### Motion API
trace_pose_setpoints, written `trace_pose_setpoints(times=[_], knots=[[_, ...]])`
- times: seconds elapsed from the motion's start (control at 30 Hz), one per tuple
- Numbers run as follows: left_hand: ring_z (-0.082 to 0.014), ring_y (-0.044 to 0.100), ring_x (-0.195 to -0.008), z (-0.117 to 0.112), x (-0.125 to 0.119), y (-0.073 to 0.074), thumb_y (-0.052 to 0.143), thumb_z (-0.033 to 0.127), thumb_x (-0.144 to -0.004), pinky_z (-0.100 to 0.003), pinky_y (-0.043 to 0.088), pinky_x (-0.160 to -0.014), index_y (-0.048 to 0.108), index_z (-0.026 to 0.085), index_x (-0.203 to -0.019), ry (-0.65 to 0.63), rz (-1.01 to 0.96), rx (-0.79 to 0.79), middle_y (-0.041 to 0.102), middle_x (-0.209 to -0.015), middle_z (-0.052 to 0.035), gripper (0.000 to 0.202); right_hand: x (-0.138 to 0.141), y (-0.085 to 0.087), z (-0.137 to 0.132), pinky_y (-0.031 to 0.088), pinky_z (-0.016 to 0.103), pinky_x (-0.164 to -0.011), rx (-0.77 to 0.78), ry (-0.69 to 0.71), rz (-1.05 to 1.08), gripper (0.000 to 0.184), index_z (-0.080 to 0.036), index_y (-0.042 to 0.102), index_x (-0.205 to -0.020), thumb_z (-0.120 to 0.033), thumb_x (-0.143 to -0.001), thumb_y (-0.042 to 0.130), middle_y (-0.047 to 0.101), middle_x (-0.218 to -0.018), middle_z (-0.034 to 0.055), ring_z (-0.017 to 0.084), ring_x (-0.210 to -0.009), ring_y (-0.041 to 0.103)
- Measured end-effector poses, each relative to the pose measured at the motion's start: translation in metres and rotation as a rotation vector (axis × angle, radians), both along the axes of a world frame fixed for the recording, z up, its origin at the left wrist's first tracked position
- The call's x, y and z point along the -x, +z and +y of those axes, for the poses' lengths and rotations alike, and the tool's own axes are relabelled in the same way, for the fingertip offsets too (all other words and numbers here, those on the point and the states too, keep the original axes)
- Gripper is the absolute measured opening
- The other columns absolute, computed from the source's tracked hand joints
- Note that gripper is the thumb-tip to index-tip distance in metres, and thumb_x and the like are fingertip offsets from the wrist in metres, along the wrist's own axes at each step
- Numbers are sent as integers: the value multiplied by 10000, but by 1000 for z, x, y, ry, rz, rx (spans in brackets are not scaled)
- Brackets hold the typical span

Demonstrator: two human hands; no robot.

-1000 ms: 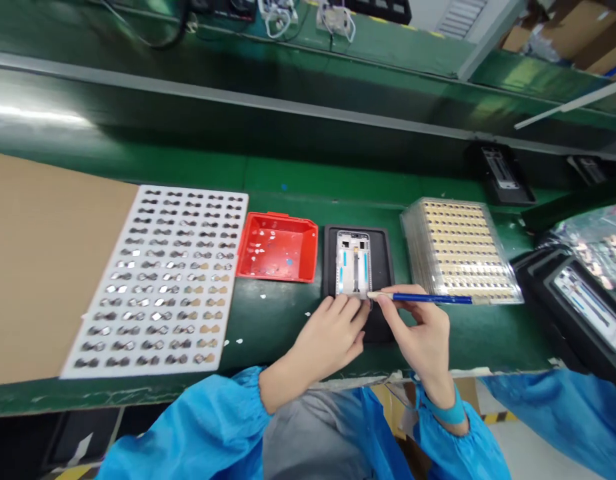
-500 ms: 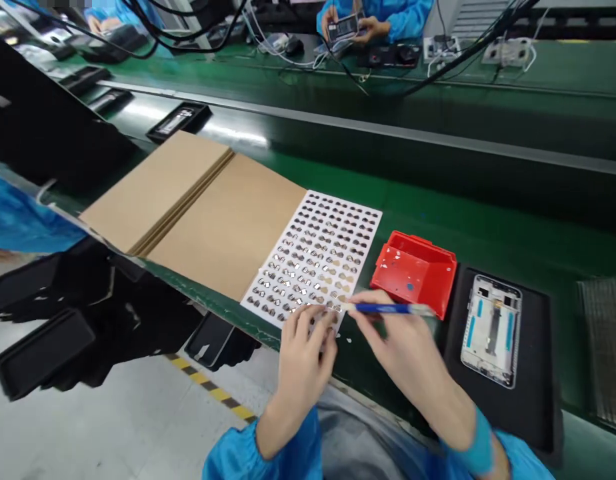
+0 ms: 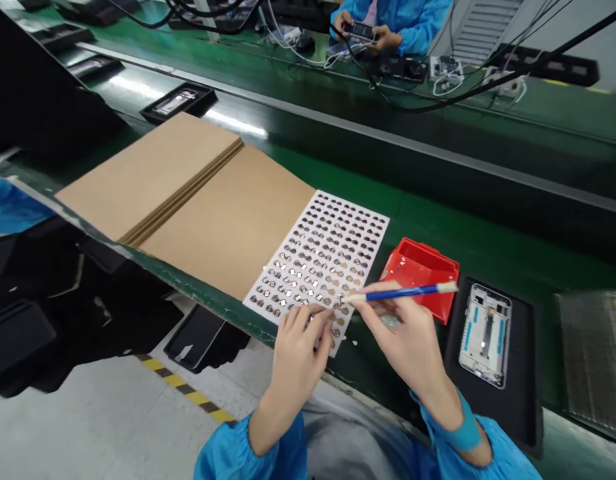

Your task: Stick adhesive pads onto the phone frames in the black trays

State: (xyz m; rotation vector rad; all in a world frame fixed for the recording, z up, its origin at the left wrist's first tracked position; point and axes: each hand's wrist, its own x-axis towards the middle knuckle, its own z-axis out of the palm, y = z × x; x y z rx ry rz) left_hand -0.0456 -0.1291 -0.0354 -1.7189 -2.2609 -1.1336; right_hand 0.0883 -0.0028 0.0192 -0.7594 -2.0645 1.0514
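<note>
My right hand (image 3: 405, 333) is closed around a blue pen-like tool (image 3: 405, 292) with pale ends. A small dark piece shows at the tool's left tip, above a white sheet (image 3: 313, 193) covered in rows of small dark and metallic parts. Several spots in the rows toward my right hand show tan instead of metal. My left hand (image 3: 303, 353) rests on the sheet's near edge, its fingers bent, with a gap between thumb and forefinger. What lies under its fingertips is hidden. A red bin (image 3: 431, 260) stands just beyond my right hand, holding a few white scraps.
Brown cardboard (image 3: 228, 220) lies under and left of the sheet. To the right, a phone frame (image 3: 485, 333) sits in a black tray (image 3: 521, 387). Black trays (image 3: 201, 337) hang below the bench edge at left. A co-worker's hands (image 3: 385, 37) hold a device across the bench.
The view has shifted a little. My right hand has turned the tool so its far end points higher, and a small dark piece now shows at its tip. My left hand stays on the sheet.
</note>
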Motion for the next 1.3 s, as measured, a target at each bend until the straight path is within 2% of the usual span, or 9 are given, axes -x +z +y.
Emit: trace_pose_setpoints(times=[0.1,0.2,0.3,0.4,0.53,0.67,0.93,1.1,1.3], knots=[[-172,675,-989,3,-10,13,521,98,-1097,-329,524,-898,686,218,-1183,-110,-121,-76,750,-1071,-17,221,-44,28,-8,722,281,-690,149,-139,73,119,-238,728,-1001,-338,-1062,747,832,-1012,68,228,-859,833],[-164,674,-967,11,-37,24,498,117,-1110,-317,527,-915,678,226,-1189,-345,-209,-82,751,-1067,-5,225,-96,39,4,734,319,-675,158,-410,69,248,-236,717,-956,-456,-1019,811,841,-988,80,245,-839,836],[-188,693,-953,26,-72,27,444,161,-1121,-342,548,-870,681,235,-1138,-583,-174,-66,754,-1034,4,249,-148,28,33,741,364,-669,205,-584,64,442,-232,707,-978,-615,-883,907,833,-888,71,274,-828,838],[-228,720,-1070,45,-104,22,443,166,-1093,-355,581,-872,697,209,-1121,-694,-53,-47,765,-1075,-32,259,-181,5,61,744,390,-712,253,-586,41,567,-215,707,-1001,-699,-802,925,835,-930,98,288,-884,838],[-279,692,-1264,67,-128,8,493,171,-1049,-384,588,-933,701,173,-1181,-644,137,-46,769,-1280,-111,247,-184,-15,79,733,395,-801,110,-520,-41,462,-202,720,-1033,-646,-942,807,823,-1097,126,274,-952,828],[-274,704,-1243,75,-134,-2,471,175,-1066,-401,556,-942,691,159,-1225,-604,207,-39,770,-1325,-122,271,-177,-18,90,714,379,-828,-95,-459,-227,264,-200,711,-1079,-457,-1077,649,810,-1076,115,263,-953,820],[-240,708,-1247,73,-131,-1,379,194,-1126,-391,501,-977,726,163,-1172,-606,188,-17,793,-1310,-85,351,-179,-31,100,696,421,-829,-282,-412,-407,189,-215,678,-1126,-349,-1126,545,806,-1107,115,280,-886,817],[-246,709,-1253,72,-130,-2,390,185,-1122,-396,496,-979,730,159,-1183,-616,186,-9,794,-1312,-84,346,-180,-30,100,685,379,-773,-334,-412,-518,188,-214,696,-1165,-311,-1134,538,817,-1132,105,269,-876,821],[-245,716,-1234,71,-130,-1,364,177,-1128,-394,490,-972,730,153,-1176,-609,192,-35,798,-1303,-87,370,-179,-29,99,676,366,-774,-361,-405,-538,173,-200,692,-1177,-285,-1137,546,820,-1137,103,268,-888,825]])
